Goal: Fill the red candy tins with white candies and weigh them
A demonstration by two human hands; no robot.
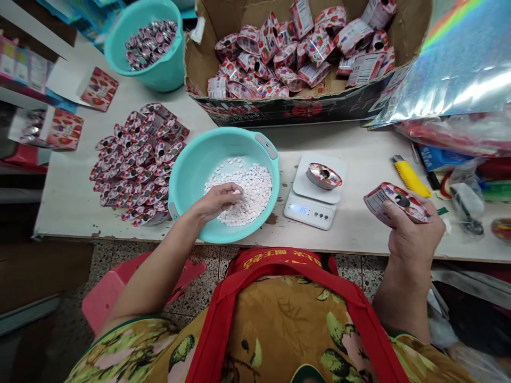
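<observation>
Oval strawberry-print packet (392, 193), up in the R hand (415, 223), over the table's (355, 141) R side! Thumb's across the front, fingers wrapped round the back: a firm hold, side-on, hole in the top face showing. And the L hand (217, 201)? Down in the teal basin (188, 181), thumb & fingertips pinched together w/ a white bit b/w them, looks like one or more of the white tablets (255, 191); can't count from here. Tablets heap up toward the basin's R side, a few strays at the back.

B/w basin & R hand: white digital scale (315, 195), display lit, digits too faint to call for sure. On its plate sits a second oval packet (316, 175), hole up. L of the basin, a big cluster of packets (138, 162), packed side by side, holes up, nearest ones right by the rim.

Back of the table: open cardboard box (295, 111), loads more packets (275, 58) jumbled inside, all angles. To its L, a teal tub (163, 80) w/ small shiny pcs (154, 45). Far R: yellow cutter (411, 175) just behind the held packet, shiny rainbow sheets (467, 69) beside the box. Red apron strap (299, 272) on the worker, pink stool (115, 290) below, L side.
</observation>
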